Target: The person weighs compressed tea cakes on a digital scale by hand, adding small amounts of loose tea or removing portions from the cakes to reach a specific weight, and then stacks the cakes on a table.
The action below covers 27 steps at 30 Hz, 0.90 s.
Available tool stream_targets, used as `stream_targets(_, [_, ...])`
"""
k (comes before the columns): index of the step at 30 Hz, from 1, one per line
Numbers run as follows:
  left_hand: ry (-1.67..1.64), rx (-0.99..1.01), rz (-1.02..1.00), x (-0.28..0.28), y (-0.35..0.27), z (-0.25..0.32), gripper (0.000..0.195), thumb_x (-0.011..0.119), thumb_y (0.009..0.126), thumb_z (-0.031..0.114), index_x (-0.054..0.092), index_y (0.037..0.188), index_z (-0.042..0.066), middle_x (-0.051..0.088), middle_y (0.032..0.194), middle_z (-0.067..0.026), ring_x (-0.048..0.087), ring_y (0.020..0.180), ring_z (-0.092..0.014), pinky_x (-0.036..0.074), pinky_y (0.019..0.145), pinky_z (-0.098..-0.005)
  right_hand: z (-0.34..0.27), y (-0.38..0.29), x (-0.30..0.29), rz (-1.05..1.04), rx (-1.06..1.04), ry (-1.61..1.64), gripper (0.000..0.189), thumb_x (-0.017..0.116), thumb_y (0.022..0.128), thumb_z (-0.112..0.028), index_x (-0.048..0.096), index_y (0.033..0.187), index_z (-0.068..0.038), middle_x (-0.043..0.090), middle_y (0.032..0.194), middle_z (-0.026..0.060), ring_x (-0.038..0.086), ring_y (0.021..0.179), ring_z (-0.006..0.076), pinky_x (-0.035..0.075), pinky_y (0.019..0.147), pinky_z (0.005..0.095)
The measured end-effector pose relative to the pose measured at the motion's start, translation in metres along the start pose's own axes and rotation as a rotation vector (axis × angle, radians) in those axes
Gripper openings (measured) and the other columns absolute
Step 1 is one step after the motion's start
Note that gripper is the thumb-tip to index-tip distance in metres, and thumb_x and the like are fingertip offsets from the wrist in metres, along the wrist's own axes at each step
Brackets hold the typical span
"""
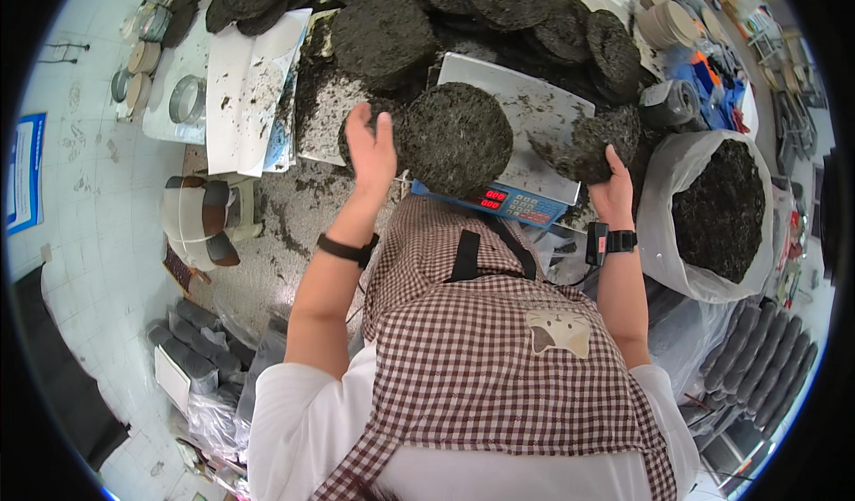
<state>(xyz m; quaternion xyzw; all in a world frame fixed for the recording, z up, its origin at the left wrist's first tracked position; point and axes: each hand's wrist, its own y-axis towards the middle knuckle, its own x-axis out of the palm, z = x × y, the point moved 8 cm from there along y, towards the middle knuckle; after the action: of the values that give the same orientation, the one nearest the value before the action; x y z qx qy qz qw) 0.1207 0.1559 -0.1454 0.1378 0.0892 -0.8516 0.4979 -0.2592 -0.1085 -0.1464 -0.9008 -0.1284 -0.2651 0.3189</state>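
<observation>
My right hand (611, 190) grips a torn piece of a dark cake, apparently dried seaweed (594, 143), at the right end of the scale pan. The thumb lies over its edge. A whole round seaweed cake (459, 139) covers the left part of the metal pan (521, 93) and overhangs its front edge. My left hand (371, 153) is raised just left of that cake, thumb and fingers apart, with nothing seen in it. Part of another dark cake shows behind the left hand. The electronic scale (528, 206) has a blue front with keys and lit red digits.
Many dark cakes (384, 37) are piled behind the scale. White papers (244, 93) with crumbs lie left. A plastic-lined sack of loose dark seaweed (721, 210) stands right, near a clear roll (670, 103). A patterned stool (197, 220) is at left; bagged goods lie below.
</observation>
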Motion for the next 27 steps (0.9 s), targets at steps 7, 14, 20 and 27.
stream_targets(7, [0.188, 0.626, -0.259, 0.061, -0.01, 0.147, 0.046, 0.073, 0.086, 0.038, 0.068, 0.114, 0.002, 0.07, 0.105, -0.0186, 0.064, 0.104, -0.038, 0.048, 0.094, -0.0446, 0.032, -0.009, 0.137, -0.244, -0.078, -0.168, 0.037, 0.063, 0.099, -0.009, 0.054, 0.133, 0.001, 0.06, 0.133, 0.0116, 0.06, 0.119, 0.025, 0.05, 0.102, 0.0393])
stream_targets(14, [0.271, 0.306, -0.498, 0.087, 0.004, 0.144, 0.056, 0.077, 0.085, 0.036, 0.061, 0.122, -0.003, 0.068, 0.107, -0.0216, 0.068, 0.096, -0.035, 0.052, 0.084, -0.042, 0.051, -0.021, 0.193, -0.333, -0.191, -0.321, 0.032, 0.068, 0.095, -0.01, 0.057, 0.123, 0.001, 0.066, 0.118, 0.0081, 0.065, 0.103, 0.0197, 0.056, 0.085, 0.0344])
stream_targets(20, [0.448, 0.775, -0.133, 0.04, -0.022, 0.152, 0.043, 0.07, 0.089, 0.028, 0.062, 0.123, 0.002, 0.065, 0.12, -0.0191, 0.06, 0.116, -0.035, 0.044, 0.101, -0.0468, 0.008, -0.025, 0.2, -0.351, -0.365, -0.185, 0.037, 0.069, 0.095, -0.012, 0.057, 0.127, 0.001, 0.064, 0.126, 0.0099, 0.065, 0.107, 0.0221, 0.054, 0.089, 0.0371])
stream_targets(27, [0.68, 0.904, -0.386, 0.126, -0.057, 0.071, 0.035, 0.06, 0.095, 0.035, 0.066, 0.121, 0.011, 0.064, 0.13, -0.0067, 0.045, 0.139, -0.026, 0.018, 0.12, -0.0576, -0.022, 0.005, 0.134, -0.077, -0.259, -0.157, 0.035, 0.065, 0.097, -0.011, 0.056, 0.13, -0.002, 0.065, 0.124, 0.01, 0.065, 0.11, 0.0244, 0.058, 0.084, 0.0394])
